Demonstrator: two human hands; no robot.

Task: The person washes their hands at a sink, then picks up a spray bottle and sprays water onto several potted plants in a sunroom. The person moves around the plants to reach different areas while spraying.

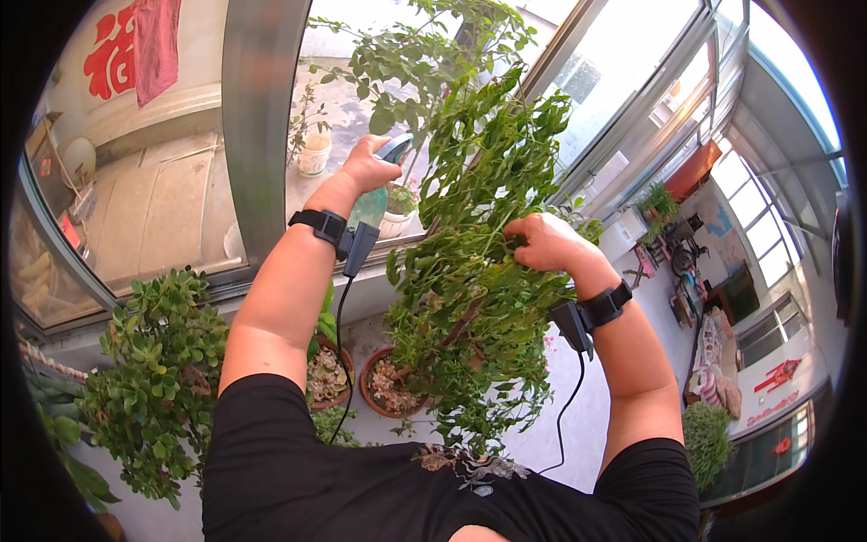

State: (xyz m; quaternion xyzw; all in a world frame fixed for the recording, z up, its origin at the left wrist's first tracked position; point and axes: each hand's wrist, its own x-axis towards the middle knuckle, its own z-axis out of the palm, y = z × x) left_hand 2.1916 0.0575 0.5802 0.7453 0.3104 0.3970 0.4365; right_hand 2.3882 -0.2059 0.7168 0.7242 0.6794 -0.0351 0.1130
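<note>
My left hand (371,164) is closed round the neck of a green spray bottle (369,206), its blue-and-white trigger head tilted toward a tall leafy potted plant (501,159). My right hand (544,242) reaches into the foliage at the plant's right side with bent fingers among the stems; whether it grips a leaf or stem is hidden. Below, the plant's woody stem rises from a round terracotta pot (369,393). Each wrist wears a black strap with a small device and a cable.
Sliding glass windows (261,135) run behind the plant, with white pots (315,152) outside. A bushy jade-like plant (152,366) stands at the left, another terracotta pot (347,376) beside the plant's pot. Farther right are a sofa (711,359) and a grassy potted plant (704,444).
</note>
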